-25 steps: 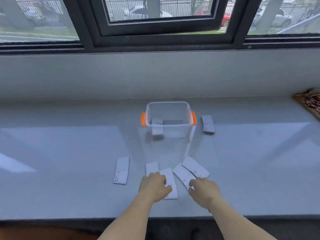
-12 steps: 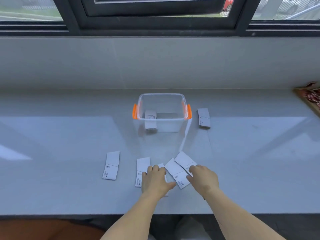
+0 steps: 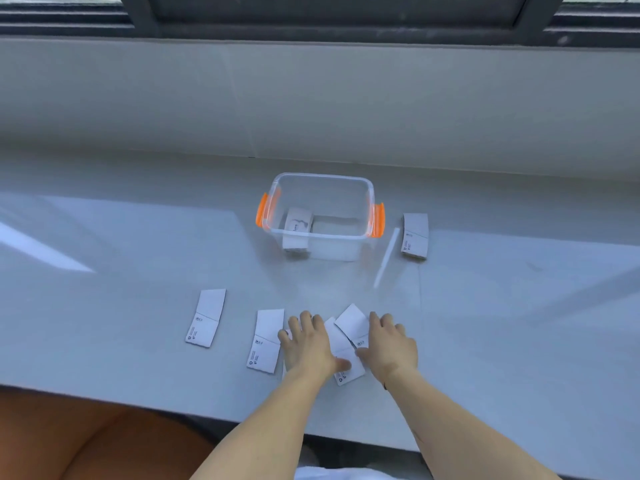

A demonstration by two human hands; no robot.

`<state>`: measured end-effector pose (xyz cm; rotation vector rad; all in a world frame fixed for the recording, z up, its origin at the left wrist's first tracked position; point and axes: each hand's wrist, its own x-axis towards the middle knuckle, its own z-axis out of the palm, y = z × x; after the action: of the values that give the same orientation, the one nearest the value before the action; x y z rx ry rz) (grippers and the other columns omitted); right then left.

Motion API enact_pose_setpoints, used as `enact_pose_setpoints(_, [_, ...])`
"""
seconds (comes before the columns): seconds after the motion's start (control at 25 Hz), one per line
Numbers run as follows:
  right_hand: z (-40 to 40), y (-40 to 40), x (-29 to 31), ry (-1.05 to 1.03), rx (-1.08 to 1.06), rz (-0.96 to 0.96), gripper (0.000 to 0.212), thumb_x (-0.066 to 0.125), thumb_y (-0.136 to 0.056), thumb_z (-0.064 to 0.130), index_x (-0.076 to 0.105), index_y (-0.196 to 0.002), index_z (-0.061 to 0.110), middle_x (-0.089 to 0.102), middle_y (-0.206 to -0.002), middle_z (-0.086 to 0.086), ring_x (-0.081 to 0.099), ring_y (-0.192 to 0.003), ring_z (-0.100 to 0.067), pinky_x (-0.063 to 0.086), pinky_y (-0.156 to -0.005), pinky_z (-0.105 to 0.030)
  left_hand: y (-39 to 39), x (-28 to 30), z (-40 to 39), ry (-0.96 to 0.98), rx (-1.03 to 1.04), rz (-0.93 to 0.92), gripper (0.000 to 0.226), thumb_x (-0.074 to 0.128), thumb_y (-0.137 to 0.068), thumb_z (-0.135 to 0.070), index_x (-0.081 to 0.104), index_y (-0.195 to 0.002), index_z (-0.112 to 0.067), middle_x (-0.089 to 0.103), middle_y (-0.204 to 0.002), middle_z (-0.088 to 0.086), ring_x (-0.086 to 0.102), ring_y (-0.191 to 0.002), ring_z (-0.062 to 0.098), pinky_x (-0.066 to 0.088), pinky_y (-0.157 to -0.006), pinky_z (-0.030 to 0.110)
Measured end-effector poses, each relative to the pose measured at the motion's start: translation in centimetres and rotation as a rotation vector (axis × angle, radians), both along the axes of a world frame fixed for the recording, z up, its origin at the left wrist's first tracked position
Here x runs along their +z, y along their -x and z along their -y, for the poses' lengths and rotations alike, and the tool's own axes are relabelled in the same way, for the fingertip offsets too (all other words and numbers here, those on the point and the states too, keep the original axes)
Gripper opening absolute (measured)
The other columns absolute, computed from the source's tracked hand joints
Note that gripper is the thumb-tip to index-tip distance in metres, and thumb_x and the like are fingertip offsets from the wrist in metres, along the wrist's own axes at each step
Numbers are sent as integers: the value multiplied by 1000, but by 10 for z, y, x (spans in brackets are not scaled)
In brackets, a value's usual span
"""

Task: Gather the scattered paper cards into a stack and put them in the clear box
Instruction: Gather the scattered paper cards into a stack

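Observation:
A clear box (image 3: 322, 237) with orange handles stands mid-counter, one card (image 3: 297, 224) leaning inside it. White paper cards lie scattered: one at the left (image 3: 206, 317), one beside my left hand (image 3: 266, 340), two overlapping between my hands (image 3: 349, 332), and one right of the box (image 3: 415, 236). My left hand (image 3: 309, 342) lies flat, palm down, fingers apart, covering a card. My right hand (image 3: 389, 342) presses flat on the overlapping cards' right side. Neither hand has lifted a card.
The grey counter (image 3: 121, 271) ends in a front edge close to my body. A tiled wall and a dark window frame rise behind the box. A thin white streak (image 3: 385, 258), seemingly a reflection, lies between the box and the right card.
Both hands have slid forward over the middle cards and drawn closer together. The camera has tilted down, so the box and cards sit lower in view.

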<state>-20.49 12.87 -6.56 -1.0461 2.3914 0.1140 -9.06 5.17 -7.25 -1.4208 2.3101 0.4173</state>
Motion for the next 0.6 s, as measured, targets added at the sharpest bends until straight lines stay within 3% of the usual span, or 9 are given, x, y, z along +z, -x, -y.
enact_pose_setpoints(0.4, [10,1,-5,-15,-101,36,54,66,-80,24,38,-126,25,45,-119,-3,49,-103,-27,38,-73,-35,11,-11,1,17,8,10,86,81,-52,-55,45,-119,-15,41,-120,3,38,-109,27,30,-84,38])
enact_pose_setpoints(0.6, [6,7,-1,-5,-211,127,28,56,-90,31,44,-116,24,51,-112,-4,55,-100,-28,41,-74,-34,13,-8,3,-39,27,-71,82,83,-56,-40,36,-119,-16,50,-113,1,43,-108,26,30,-81,38])
